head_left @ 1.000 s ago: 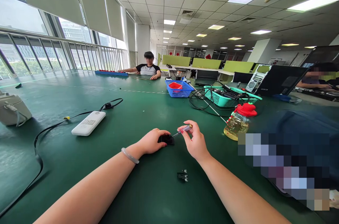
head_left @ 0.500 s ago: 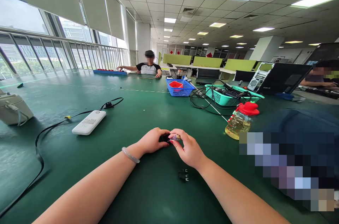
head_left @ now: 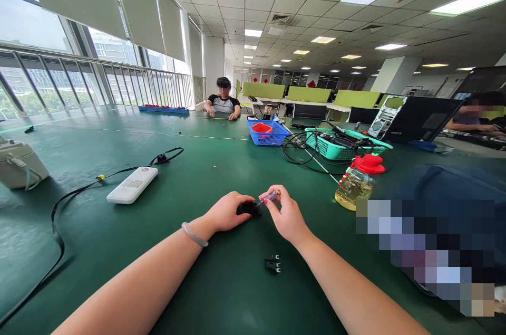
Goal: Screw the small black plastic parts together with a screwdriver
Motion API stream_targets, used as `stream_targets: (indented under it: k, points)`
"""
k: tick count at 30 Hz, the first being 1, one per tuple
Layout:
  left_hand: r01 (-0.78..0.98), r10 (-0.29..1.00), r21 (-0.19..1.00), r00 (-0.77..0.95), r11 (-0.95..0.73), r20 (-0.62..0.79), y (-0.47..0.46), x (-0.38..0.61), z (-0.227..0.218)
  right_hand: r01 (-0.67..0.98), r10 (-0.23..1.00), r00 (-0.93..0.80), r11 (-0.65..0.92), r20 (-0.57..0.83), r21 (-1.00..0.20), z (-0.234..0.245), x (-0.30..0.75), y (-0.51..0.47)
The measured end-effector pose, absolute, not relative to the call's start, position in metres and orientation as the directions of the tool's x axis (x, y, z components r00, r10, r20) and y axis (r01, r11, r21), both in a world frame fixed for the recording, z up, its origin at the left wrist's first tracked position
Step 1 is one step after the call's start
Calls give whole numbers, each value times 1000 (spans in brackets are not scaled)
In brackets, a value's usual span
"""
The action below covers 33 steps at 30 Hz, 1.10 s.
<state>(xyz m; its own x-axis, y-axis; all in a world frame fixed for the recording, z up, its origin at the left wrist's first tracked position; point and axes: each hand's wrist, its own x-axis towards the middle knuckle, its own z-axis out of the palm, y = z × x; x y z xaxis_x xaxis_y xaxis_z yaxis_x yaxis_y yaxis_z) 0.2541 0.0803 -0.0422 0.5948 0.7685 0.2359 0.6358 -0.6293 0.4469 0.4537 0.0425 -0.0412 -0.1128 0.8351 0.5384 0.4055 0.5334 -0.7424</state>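
My left hand (head_left: 226,212) is curled over a small black part (head_left: 250,209) and presses it on the green table (head_left: 166,250). My right hand (head_left: 288,216) pinches a small clear-handled screwdriver (head_left: 270,197), tilted, with its tip down on the black part. A second small black piece with metal prongs (head_left: 272,264) lies loose on the table just in front of my right wrist. A pale bangle (head_left: 193,233) sits on my left wrist.
A white power strip (head_left: 132,185) with a black cable (head_left: 75,195) lies to the left, a jar with a red lid (head_left: 358,182) to the right. Blue basket (head_left: 266,133) and teal basket (head_left: 336,146) stand farther back. A person sits across the table, another at far right.
My right hand dropped the screwdriver low against the part half a second ago and has now tilted its handle back up. The left hand stays on the part.
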Motion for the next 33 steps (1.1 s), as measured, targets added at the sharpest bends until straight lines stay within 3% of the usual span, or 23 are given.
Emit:
stream_targets:
  k: [4, 9, 13, 17, 20, 26, 33]
  points:
    - [576, 743, 475, 577, -665, 340, 79, 253, -38, 263, 845, -20, 521, 535, -812, -42, 458, 47]
    - [686, 828, 467, 432, -559, 357, 82, 249, -41, -62, 820, 330, 514, 469, -855, -45, 469, 61]
    - [842, 902, 335, 351, -422, 253, 84, 244, -47, -116, 911, 293, 333, 288, -936, -52, 477, 73]
    - [895, 918, 218, 356, -389, 177, 79, 243, -44, -134, 933, 277, 274, 230, -952, -56, 481, 77]
    - [871, 904, 257, 372, -418, 208, 74, 246, -44, -131, 932, 278, 276, 232, -952, -55, 482, 77]
    - [697, 768, 334, 619, -635, 168, 67, 258, -51, -215, 942, 282, 246, 182, -945, -56, 483, 79]
    - [708, 781, 349, 609, -614, 138, 21, 280, -31, -307, 925, 362, 236, 116, -922, -60, 493, 86]
